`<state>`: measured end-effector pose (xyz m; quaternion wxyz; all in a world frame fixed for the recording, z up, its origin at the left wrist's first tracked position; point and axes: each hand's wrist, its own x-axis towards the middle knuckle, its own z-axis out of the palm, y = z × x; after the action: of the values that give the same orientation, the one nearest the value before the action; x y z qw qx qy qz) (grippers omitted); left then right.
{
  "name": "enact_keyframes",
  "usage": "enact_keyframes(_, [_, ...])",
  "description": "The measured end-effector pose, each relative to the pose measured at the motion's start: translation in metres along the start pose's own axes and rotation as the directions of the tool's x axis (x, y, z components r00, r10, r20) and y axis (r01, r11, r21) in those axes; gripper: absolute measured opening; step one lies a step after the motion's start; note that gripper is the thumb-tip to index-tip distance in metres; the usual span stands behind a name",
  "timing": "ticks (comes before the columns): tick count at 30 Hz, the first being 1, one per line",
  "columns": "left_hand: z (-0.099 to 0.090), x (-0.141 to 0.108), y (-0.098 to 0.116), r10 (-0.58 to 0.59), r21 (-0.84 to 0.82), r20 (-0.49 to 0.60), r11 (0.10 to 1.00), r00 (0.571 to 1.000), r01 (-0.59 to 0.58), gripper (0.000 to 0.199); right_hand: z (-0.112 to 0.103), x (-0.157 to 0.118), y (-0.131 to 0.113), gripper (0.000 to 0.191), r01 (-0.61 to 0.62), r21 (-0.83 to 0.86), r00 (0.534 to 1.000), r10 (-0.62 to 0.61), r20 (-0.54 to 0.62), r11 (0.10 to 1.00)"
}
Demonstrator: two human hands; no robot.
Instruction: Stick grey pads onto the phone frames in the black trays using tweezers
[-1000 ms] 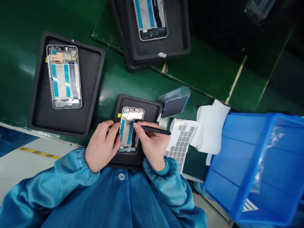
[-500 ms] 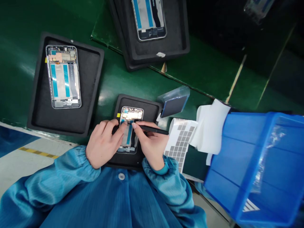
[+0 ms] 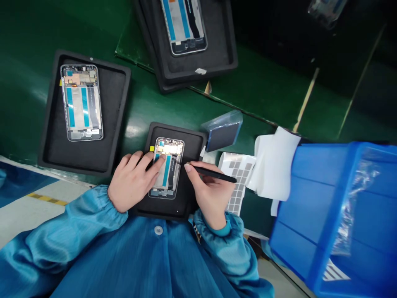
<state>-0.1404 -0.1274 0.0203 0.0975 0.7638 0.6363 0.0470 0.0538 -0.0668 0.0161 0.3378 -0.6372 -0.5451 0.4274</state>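
Observation:
An opened phone (image 3: 166,182), its circuit board at the top and blue strips below, lies in a small black tray (image 3: 189,194) before me. My left hand (image 3: 132,182) rests over the tray's left side with its fingers stretched out, the index fingertip on the phone just below the board. My right hand (image 3: 214,192) grips black tweezers (image 3: 217,174) like a pen. Their thin tip points left at the phone's right edge; whether it touches cannot be seen.
Another opened phone (image 3: 83,107) lies in a black tray (image 3: 113,157) at left. Stacked trays (image 3: 221,54) hold a third phone (image 3: 186,25). At right are a bagged dark pad (image 3: 225,134), a sheet of grey squares (image 3: 237,182), white paper (image 3: 271,165) and a blue bin (image 3: 310,207).
My right hand and the tweezers have drawn back to the right, from the phone's middle to its right edge. My left index finger stays on the phone. The whole view has shifted slightly.

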Motion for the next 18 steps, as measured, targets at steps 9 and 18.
enact_keyframes(9, [0.012,-0.012,-0.001,-0.021,-0.068,-0.139,0.998,0.990,0.012,0.036,-0.004,0.001,0.008,0.013,0.000,0.128,0.999,-0.004,0.032,0.992])
enact_keyframes(18, [-0.002,0.002,0.012,-0.077,0.052,0.004,0.996,0.997,0.077,0.049,-0.009,-0.001,0.014,0.011,-0.003,0.221,0.994,-0.021,0.105,0.975])
